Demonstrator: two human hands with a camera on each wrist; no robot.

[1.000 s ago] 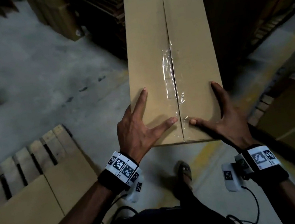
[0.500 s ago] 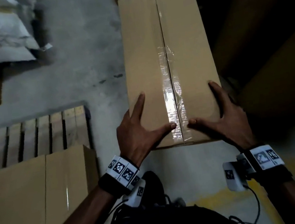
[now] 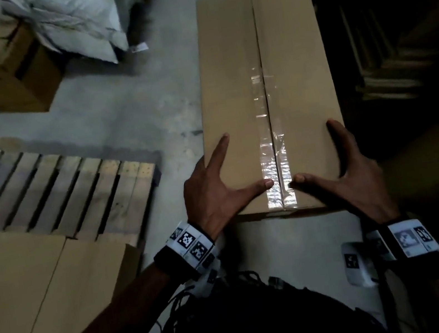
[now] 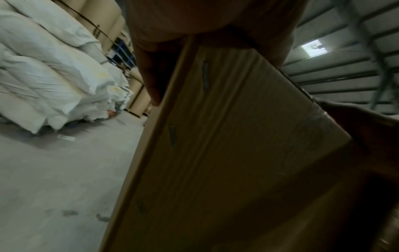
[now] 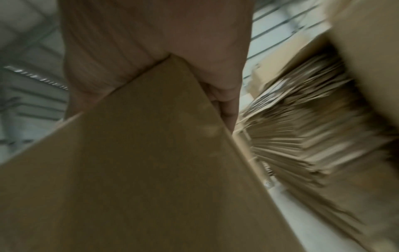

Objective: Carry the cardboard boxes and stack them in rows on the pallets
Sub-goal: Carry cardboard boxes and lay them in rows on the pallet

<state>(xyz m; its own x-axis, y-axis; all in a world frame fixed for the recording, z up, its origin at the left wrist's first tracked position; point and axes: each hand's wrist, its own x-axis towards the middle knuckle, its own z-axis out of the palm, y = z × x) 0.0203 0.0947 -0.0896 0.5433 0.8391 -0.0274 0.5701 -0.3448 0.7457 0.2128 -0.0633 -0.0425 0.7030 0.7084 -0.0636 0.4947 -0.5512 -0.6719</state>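
Mid-carry. We hold one long cardboard box (image 3: 265,99) off the floor at its near end: left hand (image 3: 213,188) grips the left edge, thumb across the taped seam; right hand (image 3: 351,172) does the same on the right edge. Both hands grasp it, fingers wrapped down the sides. Pallet (image 3: 70,192) sits to our left, slats mostly bare, with flat cardboard-coloured tops (image 3: 42,285) on its near end, likely boxes already placed. This box isn't set down yet; judging by that, most of the rows remain.
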